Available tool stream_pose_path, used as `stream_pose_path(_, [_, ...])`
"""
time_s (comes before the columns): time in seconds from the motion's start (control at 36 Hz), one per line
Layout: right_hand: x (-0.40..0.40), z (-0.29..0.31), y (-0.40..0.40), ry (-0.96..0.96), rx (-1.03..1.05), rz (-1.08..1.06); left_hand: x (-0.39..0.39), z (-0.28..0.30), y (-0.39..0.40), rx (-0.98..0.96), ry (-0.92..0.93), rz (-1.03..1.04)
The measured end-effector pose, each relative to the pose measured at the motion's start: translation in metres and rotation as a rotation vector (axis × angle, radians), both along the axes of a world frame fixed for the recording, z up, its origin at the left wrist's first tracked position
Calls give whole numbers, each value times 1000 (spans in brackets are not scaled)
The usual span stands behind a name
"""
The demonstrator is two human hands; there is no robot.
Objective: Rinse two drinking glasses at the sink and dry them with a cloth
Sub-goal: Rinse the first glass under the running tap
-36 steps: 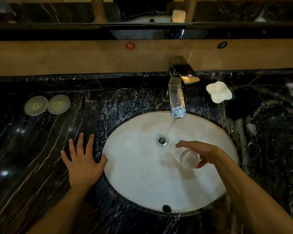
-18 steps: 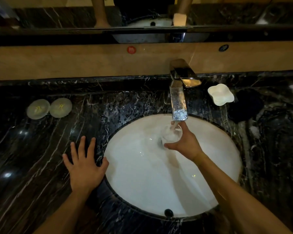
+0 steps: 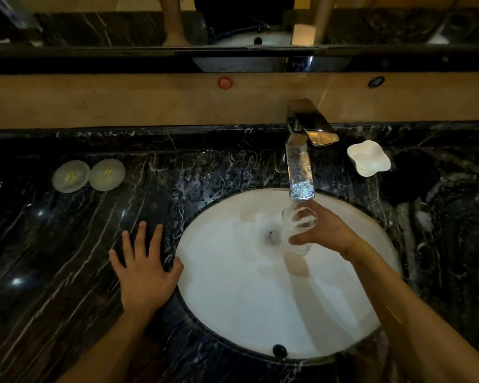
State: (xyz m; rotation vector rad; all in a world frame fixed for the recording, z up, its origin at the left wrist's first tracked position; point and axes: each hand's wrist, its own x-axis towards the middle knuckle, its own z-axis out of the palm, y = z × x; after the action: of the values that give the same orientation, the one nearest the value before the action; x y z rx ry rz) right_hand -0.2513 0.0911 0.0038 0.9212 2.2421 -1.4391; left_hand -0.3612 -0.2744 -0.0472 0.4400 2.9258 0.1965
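My right hand (image 3: 322,230) is curled around a clear, round drinking glass (image 3: 297,228), thumb on the near side and fingers wrapped behind it, so the grip is closed on the glass. I hold it tilted, its mouth up toward the spout of the chrome, flat-bodied faucet (image 3: 300,167), right under the outlet and above the white oval sink basin (image 3: 233,299). Whether water is running into it is hard to say from this blur. My right forearm reaches in from the lower right, crossing over the basin's right half.

My left hand (image 3: 145,275) lies flat and fully open on the black, white-veined marble tabletop (image 3: 53,258), fingers spread, holding nothing; its thumb rests just at the basin's left rim. The left forearm comes up from the bottom edge.

Compared with half a second ago, the glass sits at about the same spot under the spout, but I have it tipped further, where before I looked down into its mouth. A second ago it was lower and to the right in the basin, lying on its side in my grip. The left hand has not shifted.

Two pale round discs (image 3: 89,175) lie side by side on the tabletop at far left, and a white lobed dish (image 3: 368,158) sits right of the faucet.
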Motion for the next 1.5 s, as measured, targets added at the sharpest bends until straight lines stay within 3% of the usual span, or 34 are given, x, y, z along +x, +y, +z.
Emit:
stream_pose_path(0.19, [-8, -9, -18, 183, -58, -135, 0, -1, 0, 5, -1, 0])
stream_pose_path(0.42, [-21, -6, -46, 296, 214, -284, 0, -2, 0, 10, 7, 5])
stream_pose_path(0.53, [-17, -3, -47, 278, 383, -243, 0, -2, -1, 5, 16, -3])
stream_pose_path(0.64, [-10, 8, -35, 185, 405, -184, 0, -2, 0, -7, 17, -5])
stream_pose_path(0.72, [-4, 13, -21, 91, 302, -129, 0, -2, -1, -11, 17, -7])
stream_pose_path(0.81, [1, 12, -6, 52, 38, -117, 0, -3, -1, -20, 15, -7])
stream_pose_path(1.0, [3, 1, -15, 212, -289, -146, 0, -1, 0, -11, 15, -1])
stream_pose_path(1.08, [-6, -5, -30, 282, -209, -216, 0, -2, 0, -5, 14, -2])
stream_pose_path(1.28, [-16, -5, -59, 337, 337, -336, 0, -1, 0, 2, 11, 1])
stream_pose_path(1.36, [-14, -6, -53, 338, 478, -324, 0, 0, 0, 11, 9, 3])
stream_pose_path(1.42, [-11, -4, -45, 277, 508, -299, 0, 1, 0, 9, 7, 4])
stream_pose_path(1.5, [-3, 5, -29, 172, 352, -268, 0, 0, 0, 6, 8, -1])
